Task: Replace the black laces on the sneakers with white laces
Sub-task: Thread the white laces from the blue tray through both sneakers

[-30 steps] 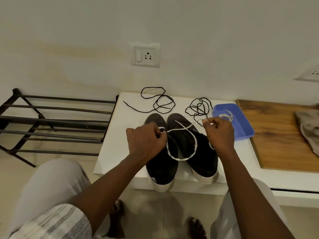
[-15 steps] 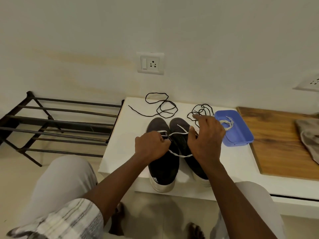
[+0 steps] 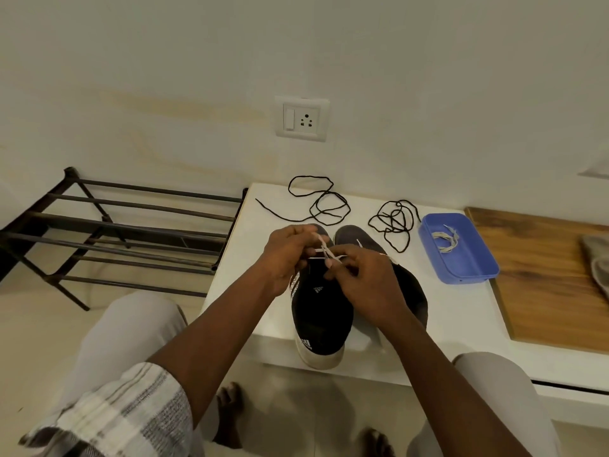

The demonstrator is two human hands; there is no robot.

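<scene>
Two black sneakers stand side by side on a white table (image 3: 230, 275), heels toward me. Over the left sneaker (image 3: 321, 311) my left hand (image 3: 288, 255) and my right hand (image 3: 365, 285) both pinch a white lace (image 3: 324, 253) that crosses between them near the toe end. The right sneaker (image 3: 412, 288) is largely hidden behind my right hand and forearm. Two loose black laces lie behind the shoes: one (image 3: 324, 206) at the back middle, one (image 3: 393, 224) bunched beside it. A second white lace (image 3: 446, 240) lies in a blue tray (image 3: 474, 272).
A dark metal shoe rack (image 3: 125, 232) stands left of the table. A wooden board (image 3: 543, 275) with a grey cloth (image 3: 598, 262) lies at the right. A wall socket (image 3: 301, 118) is above. My knees and bare feet are below the table edge.
My right hand moved left from above the right sneaker to meet my left hand over the left sneaker. The white lace's wide loop has drawn in to a small crossing.
</scene>
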